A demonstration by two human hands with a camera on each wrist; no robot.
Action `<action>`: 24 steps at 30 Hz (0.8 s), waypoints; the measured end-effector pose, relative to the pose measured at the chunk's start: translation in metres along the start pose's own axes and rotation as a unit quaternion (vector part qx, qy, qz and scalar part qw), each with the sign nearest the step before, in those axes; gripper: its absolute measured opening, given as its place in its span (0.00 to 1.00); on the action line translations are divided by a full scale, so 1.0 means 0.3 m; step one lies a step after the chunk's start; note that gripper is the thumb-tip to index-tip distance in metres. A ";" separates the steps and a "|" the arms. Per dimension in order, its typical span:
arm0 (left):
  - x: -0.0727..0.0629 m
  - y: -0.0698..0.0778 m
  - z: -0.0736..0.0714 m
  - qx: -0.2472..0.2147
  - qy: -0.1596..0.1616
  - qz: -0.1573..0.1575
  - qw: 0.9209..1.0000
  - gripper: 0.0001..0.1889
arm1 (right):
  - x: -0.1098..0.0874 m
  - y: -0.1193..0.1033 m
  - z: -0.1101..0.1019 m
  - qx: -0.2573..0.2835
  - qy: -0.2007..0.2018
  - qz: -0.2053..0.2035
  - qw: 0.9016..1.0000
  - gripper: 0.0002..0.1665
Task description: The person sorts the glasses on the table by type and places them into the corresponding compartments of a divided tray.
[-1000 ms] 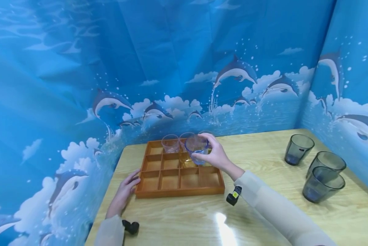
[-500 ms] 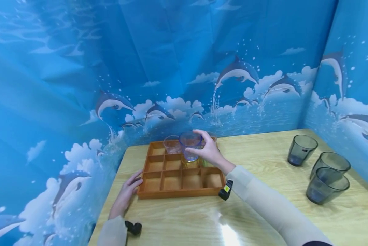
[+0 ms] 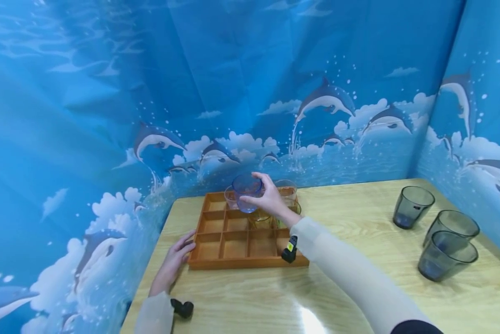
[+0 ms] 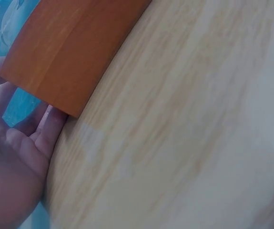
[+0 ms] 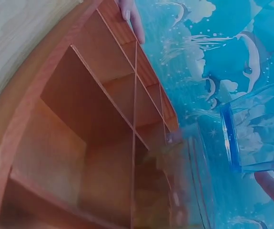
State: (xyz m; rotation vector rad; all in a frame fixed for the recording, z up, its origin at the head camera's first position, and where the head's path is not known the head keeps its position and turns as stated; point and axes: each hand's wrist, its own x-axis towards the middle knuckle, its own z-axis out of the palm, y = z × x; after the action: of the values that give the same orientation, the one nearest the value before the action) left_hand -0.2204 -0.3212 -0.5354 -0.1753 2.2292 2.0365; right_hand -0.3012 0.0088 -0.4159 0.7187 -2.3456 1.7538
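Note:
My right hand (image 3: 271, 197) pinches a blue-tinted glass (image 3: 247, 190) between thumb and fingers, above the back row of a wooden compartment tray (image 3: 250, 263). In the right wrist view, the blue glass (image 5: 256, 129) is off to the right, apart from the tray. A pinkish glass (image 3: 229, 199) stands in the back row, partly behind the held one. A yellow glass (image 3: 259, 222) and a greenish glass (image 3: 295, 208) stand in the middle row. Another clear glass (image 3: 287, 185) is at the back right. My left hand (image 3: 175, 260) rests against the tray's left side, its fingers (image 4: 51, 129) near the corner.
Several grey tumblers stand at the right of the table, one (image 3: 413, 206) farther back and others (image 3: 446, 260) overlapping in view nearer the front. A blue dolphin-print curtain (image 3: 241, 93) hangs directly behind the table (image 3: 250, 297).
My right hand has carried the blue glass leftward over the tray, from above the yellow glass to in front of the pinkish one. The left hand has stayed at the tray's side.

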 end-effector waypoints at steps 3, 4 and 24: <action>-0.002 -0.003 0.001 0.004 -0.003 -0.002 1.000 0.27 | 0.007 0.001 0.025 0.002 -0.001 -0.002 1.000 0.47; -0.002 -0.003 0.001 0.004 -0.003 -0.002 1.000 0.27 | 0.016 0.018 0.038 0.002 -0.001 -0.005 1.000 0.47; 0.005 0.007 0.010 -0.004 0.012 -0.005 1.000 0.28 | 0.052 0.030 0.144 -0.004 -0.080 0.014 0.997 0.52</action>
State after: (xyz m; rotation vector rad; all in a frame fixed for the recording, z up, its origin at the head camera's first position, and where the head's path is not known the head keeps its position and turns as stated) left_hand -0.2223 -0.3181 -0.5340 -0.2125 2.2294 2.0506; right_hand -0.3113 -0.0342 -0.4315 0.8605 -2.4744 1.7588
